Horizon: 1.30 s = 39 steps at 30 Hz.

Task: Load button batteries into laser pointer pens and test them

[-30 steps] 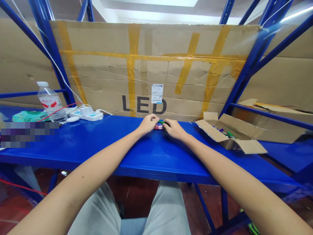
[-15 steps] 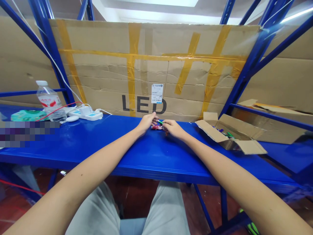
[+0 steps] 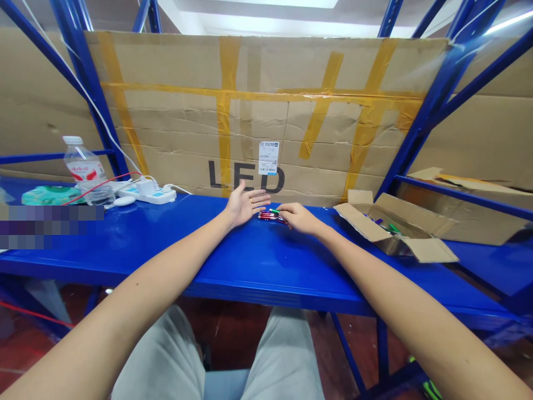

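Note:
My left hand [image 3: 243, 205] is open, with the palm turned inward and the fingers spread toward the right. It holds nothing. Just beyond its fingertips, shiny red metallic cylinders [image 3: 266, 216] lie on the blue tabletop [image 3: 250, 261]. My right hand [image 3: 300, 218] is closed, its thumb and fingers pinching a small green metallic cylinder [image 3: 274, 211] just above the red ones. These pieces look like small torches or pens, too small to tell which. The right fingers partly hide the green piece and the right end of the red group.
An open cardboard box [image 3: 397, 228] with small green and purple pieces stands at the right. On the left are a water bottle [image 3: 87, 172], a power strip [image 3: 152, 191] with cables and a green packet [image 3: 50, 195]. A large taped carton [image 3: 183, 128] closes off the back.
My left hand has drawn back to the left and opened, away from the green cylinder. My right hand stays in nearly the same place with the green cylinder.

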Available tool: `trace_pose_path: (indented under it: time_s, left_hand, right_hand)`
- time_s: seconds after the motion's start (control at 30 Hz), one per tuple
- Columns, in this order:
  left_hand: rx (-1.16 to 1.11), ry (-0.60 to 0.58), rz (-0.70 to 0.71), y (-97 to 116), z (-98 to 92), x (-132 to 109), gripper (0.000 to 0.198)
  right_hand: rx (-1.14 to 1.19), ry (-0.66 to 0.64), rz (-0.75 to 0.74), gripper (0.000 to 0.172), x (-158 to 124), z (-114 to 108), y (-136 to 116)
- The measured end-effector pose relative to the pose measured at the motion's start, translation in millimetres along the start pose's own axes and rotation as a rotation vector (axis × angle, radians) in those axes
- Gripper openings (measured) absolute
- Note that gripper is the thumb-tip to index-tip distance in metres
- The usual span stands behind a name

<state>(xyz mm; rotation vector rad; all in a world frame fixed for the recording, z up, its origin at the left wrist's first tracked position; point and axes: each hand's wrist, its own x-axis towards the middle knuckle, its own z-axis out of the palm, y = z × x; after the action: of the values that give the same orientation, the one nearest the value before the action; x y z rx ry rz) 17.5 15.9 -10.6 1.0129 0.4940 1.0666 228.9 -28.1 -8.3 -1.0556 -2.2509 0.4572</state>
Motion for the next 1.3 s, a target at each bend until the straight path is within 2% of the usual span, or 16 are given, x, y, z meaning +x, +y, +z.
trace_pose_path:
  time_s: [0.3, 0.47, 0.73, 0.9, 1.03, 1.3]
  left_hand:
    - [0.031, -0.037, -0.020, -3, 0.9, 0, 0.084]
    - [0.044, -0.033, -0.021, -4, 2.2, 0, 0.084]
    - [0.044, -0.034, -0.029, -4, 4.2, -2, 0.081]
    - [0.047, -0.044, -0.034, -3, 6.7, -4, 0.080]
    - [0.057, -0.043, -0.040, -3, 8.4, -6, 0.081]
    - [0.073, -0.050, -0.036, -3, 8.6, -6, 0.082]
  right_hand:
    - [-0.063, 0.021, -0.039, 0.023, 0, 0, -2]
    - [-0.016, 0.006, -0.038, 0.024, -1, 0, -4]
    - [-0.013, -0.009, -0.008, 0.024, -1, -2, -5]
    - [0.070, -0.084, 0.063, 0.024, -3, -2, -10]
    - [0.067, -0.087, 0.087, 0.027, -4, -2, -13]
    - [-0.030, -0.059, 0.003, 0.027, -2, -3, -7]
